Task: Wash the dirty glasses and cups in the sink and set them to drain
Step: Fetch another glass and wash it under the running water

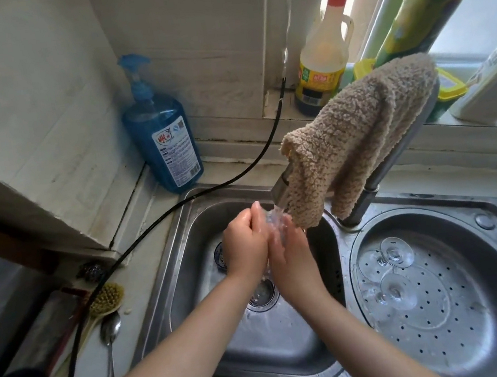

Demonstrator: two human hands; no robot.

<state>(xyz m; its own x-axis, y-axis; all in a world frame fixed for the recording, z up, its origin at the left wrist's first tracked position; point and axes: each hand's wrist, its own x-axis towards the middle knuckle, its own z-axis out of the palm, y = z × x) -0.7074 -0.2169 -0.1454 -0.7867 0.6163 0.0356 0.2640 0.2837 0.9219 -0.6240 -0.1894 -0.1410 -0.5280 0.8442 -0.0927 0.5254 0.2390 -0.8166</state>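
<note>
Both hands meet under the tap (282, 188) in the left basin (187, 261). The left hand (245, 246) and right hand (288, 253) press together in the running water; whether a clear glass sits between them I cannot tell, so neither grip can be judged. Two stemmed glasses (393, 270) already stand upside down on the perforated tray (482, 315) in the right basin. To rinse well, I would keep the stream on the palms, clear of the hanging cloth (346, 142).

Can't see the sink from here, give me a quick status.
Left hand and right hand together under the tap stream, holding nothing visible. Two glasses draining upside down. Nothing in the way.
</note>
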